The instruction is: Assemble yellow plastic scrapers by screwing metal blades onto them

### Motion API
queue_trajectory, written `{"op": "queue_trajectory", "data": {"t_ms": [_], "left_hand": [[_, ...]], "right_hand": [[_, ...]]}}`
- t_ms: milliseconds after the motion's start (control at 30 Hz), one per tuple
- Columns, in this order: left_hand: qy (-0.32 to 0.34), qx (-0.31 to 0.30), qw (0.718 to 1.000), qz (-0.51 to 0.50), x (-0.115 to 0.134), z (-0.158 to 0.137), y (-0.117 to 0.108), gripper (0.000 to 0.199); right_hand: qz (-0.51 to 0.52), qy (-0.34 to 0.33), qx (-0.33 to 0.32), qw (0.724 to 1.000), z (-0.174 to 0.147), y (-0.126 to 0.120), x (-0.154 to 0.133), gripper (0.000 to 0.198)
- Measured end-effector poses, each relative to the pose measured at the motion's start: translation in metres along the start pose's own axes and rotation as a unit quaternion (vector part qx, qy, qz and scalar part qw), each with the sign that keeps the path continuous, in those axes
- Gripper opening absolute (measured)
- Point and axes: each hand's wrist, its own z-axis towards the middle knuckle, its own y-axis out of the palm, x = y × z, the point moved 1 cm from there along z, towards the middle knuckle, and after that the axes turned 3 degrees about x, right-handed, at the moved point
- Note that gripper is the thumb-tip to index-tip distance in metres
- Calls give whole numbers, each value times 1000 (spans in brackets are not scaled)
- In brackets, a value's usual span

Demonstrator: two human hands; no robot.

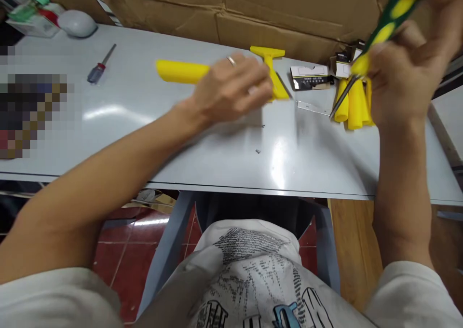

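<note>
My left hand (235,87), with a ring on one finger, is closed over a yellow plastic scraper. Its handle (181,71) sticks out to the left and its head (278,88) to the right, while the middle is hidden under my fingers. My right hand (408,72), raised at the right, grips a screwdriver (374,38) with a green and yellow handle, its metal shaft slanting down left. A yellow T-shaped piece (267,52) lies just beyond my left fingers. Two small screws (257,151) are on the table, and a flat metal blade (311,108) with holes lies near the screwdriver tip.
Several yellow handles (356,107) lie in a bunch at the right, beside a black and white box (311,78). A second screwdriver (97,72) rests at the left, with a white rounded object (77,23) behind it. Cardboard (173,9) stands along the back edge.
</note>
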Motion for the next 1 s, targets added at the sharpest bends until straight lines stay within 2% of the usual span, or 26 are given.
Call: {"op": "queue_trajectory", "data": {"t_ms": [67, 100, 200, 300, 367, 500, 600, 667, 700, 767, 867, 1000], "left_hand": [[-74, 78, 993, 56, -33, -5, -9, 46], [-99, 98, 987, 82, -51, -7, -11, 50], [-118, 105, 973, 166, -98, -10, -9, 63], [-139, 138, 960, 199, -121, -9, -3, 63], [-130, 178, 957, 188, -122, -8, 0, 60], [-88, 250, 948, 178, -112, -10, 2, 57], [-55, 263, 943, 198, -112, -12, 2, 54], [-16, 252, 941, 227, -117, -13, 1, 49], [5, 246, 939, 242, -121, -13, 0, 47], [37, 241, 932, 266, -126, -12, -1, 44], [46, 239, 930, 274, -125, -10, -3, 40], [63, 279, 913, 292, -109, -8, -5, 38]], "right_hand": [[-12, -11, -20, 1000, -9, 4, 0, 67], [-17, -15, -33, 999, -16, 7, 1, 64], [-36, -28, -92, 995, -38, 15, 9, 52], [-75, -44, -162, 983, -52, 19, 23, 42], [-113, -56, -156, 980, -54, 20, 28, 44], [-134, -87, -55, 986, -53, 32, 14, 45], [-100, -113, -100, 984, -55, 53, -6, 60], [-90, -110, -134, 981, -55, 70, -13, 72], [-86, -103, -139, 981, -55, 77, -15, 72], [-65, -94, -128, 985, -53, 89, -14, 54], [-16, -83, -101, 991, -45, 100, -10, 21], [26, -75, -111, 991, -31, 103, -12, 20]]}}
